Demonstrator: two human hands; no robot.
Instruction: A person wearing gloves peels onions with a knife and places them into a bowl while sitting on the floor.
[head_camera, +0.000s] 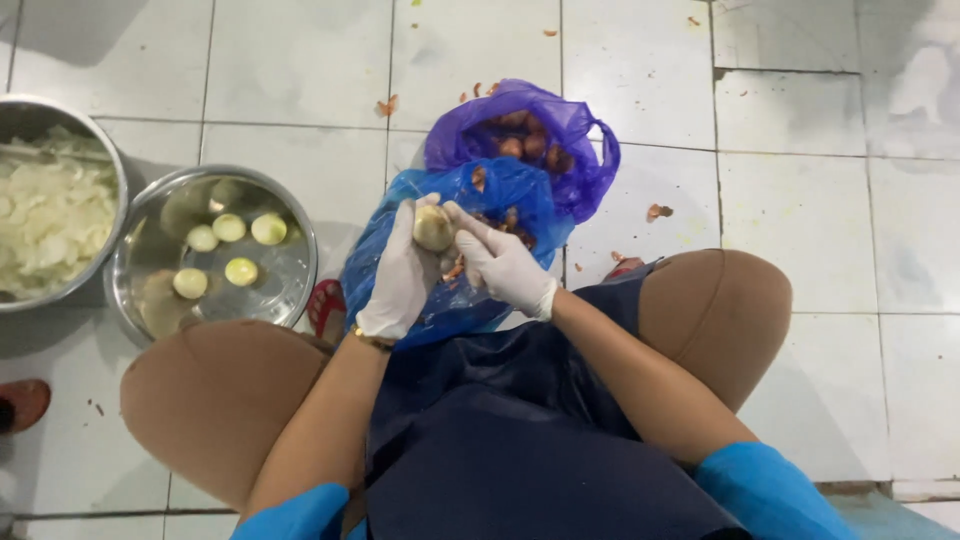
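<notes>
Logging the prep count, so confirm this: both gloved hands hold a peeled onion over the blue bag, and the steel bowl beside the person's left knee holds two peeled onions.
Wrong on the count. The head view shows the steel bowl holding five peeled onions, not two. The rest stands: the left hand and right hand, both gloved, hold a peeled onion over the blue bag.

Looks like a kitchen work area, set up right on the floor: pale square floor tiles (790, 200) with grout lines, flecked with scraps of onion skin (658, 211). Two steel bowls, one (290, 300) with peeled onions, the other (100, 150) heaped with chopped white pieces. Plastic bags (560, 190) of unpeeled bulbs alongside. Gloved hands (505, 265), so bulk food prep.
</notes>
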